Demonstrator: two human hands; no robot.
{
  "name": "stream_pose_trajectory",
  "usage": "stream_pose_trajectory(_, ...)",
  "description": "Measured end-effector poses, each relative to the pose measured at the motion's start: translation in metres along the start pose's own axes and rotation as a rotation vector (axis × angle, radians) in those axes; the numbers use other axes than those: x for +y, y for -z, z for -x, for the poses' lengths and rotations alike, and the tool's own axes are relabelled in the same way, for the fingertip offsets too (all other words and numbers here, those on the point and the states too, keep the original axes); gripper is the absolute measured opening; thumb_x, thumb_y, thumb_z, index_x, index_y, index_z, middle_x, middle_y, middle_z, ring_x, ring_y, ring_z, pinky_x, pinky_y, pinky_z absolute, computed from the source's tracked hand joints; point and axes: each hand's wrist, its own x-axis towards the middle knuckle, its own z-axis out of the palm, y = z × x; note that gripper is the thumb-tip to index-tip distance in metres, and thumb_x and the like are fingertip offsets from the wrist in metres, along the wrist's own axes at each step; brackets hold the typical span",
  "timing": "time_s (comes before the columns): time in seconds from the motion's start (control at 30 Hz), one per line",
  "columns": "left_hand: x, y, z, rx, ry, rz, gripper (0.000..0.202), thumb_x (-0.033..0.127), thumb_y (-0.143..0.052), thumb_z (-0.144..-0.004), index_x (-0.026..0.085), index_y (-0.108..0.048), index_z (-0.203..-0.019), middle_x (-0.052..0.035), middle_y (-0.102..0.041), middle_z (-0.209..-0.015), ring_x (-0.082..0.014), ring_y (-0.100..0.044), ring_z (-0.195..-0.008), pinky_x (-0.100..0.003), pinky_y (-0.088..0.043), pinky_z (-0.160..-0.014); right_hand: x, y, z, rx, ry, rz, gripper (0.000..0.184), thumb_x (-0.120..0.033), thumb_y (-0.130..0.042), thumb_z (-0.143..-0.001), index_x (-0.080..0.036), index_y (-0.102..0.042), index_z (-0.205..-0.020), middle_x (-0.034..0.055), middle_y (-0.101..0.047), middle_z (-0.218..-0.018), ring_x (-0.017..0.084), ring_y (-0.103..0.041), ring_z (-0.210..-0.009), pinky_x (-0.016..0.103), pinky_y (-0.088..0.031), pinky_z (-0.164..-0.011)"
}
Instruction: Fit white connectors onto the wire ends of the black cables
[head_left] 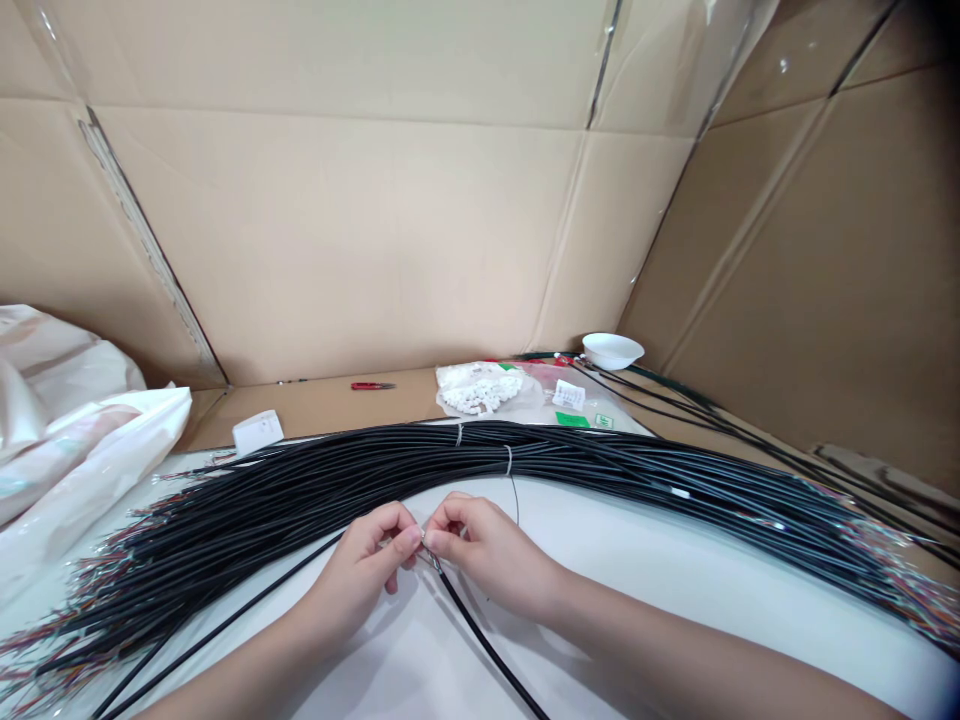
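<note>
My left hand (375,550) and my right hand (491,555) meet over the white tabletop, each closed in a pinch. Between their fingertips are the thin wires at the stripped end of a black cable (480,637). Something small and pale also shows at the fingertips, too small to name. From there the cable runs down toward me and out of view at the bottom. Just beyond my hands lies a thick bundle of black cables (360,470), with colored wires (892,560) fanning out at its ends.
Behind the bundle are a clear bag of small white parts (484,390), a white bowl (613,350), a red-handled tool (373,386) and a white paper (257,432). White plastic sheeting (82,430) is heaped at left. Cardboard walls (360,240) enclose the table.
</note>
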Motion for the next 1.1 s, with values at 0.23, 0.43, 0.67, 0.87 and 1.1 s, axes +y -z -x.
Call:
stream_pose_trajectory(0.23,0.0,0.001,-0.001,0.003,0.0,0.019,0.031,0.041,-0.053,-0.077,0.014,-0.051,-0.062,0.0011,-0.047,-0.059,-0.0098,-0.04,-0.051,-0.018,-0.035,-0.043,0.006,-0.003,-0.004,-0.046,-0.034,-0.215,0.014,-0.023,-0.051,-0.075,-0.013,-0.055,-0.066,-0.0001,-0.052,-0.065,0.012,-0.046,-0.063,0.023,-0.035,-0.06)
stream_pose_trajectory(0.43,-0.003,0.002,-0.003,0.032,0.05,0.115,0.029,0.039,-0.053,-0.079,0.015,-0.052,-0.063,0.0014,-0.05,-0.058,-0.0092,-0.042,-0.049,-0.018,-0.033,-0.043,0.001,0.004,-0.005,-0.062,-0.087,-0.337,0.018,-0.027,-0.051,-0.075,-0.012,-0.054,-0.065,-0.002,-0.047,-0.06,0.009,-0.041,-0.057,0.022,-0.031,-0.056)
stream_pose_trajectory(0.67,-0.003,0.003,-0.003,0.036,0.047,0.116,0.029,0.038,-0.052,-0.079,0.014,-0.052,-0.064,0.0008,-0.05,-0.059,-0.0093,-0.043,-0.05,-0.019,-0.033,-0.044,-0.001,0.004,-0.005,-0.097,-0.111,-0.362,0.011,-0.022,-0.052,-0.07,-0.013,-0.056,-0.066,-0.0021,-0.049,-0.062,0.009,-0.041,-0.06,0.021,-0.031,-0.058)
stream_pose_trajectory(0.87,-0.004,0.002,-0.002,0.018,0.033,0.076,0.029,0.039,-0.051,-0.08,0.015,-0.052,-0.065,0.0009,-0.049,-0.059,-0.0101,-0.042,-0.052,-0.019,-0.034,-0.045,-0.004,0.003,-0.005,-0.138,-0.105,-0.307,0.011,-0.021,-0.047,-0.071,-0.015,-0.05,-0.062,-0.0034,-0.043,-0.059,0.009,-0.036,-0.057,0.02,-0.029,-0.055)
stream_pose_trajectory(1.1,-0.002,0.002,0.0,0.023,0.021,0.037,0.03,0.041,-0.052,-0.079,0.015,-0.052,-0.064,0.0015,-0.049,-0.058,-0.0097,-0.041,-0.051,-0.019,-0.034,-0.045,-0.002,0.002,-0.005,-0.176,-0.064,-0.326,0.013,-0.023,-0.046,-0.073,-0.015,-0.046,-0.062,-0.0029,-0.042,-0.062,0.009,-0.036,-0.059,0.021,-0.03,-0.057)
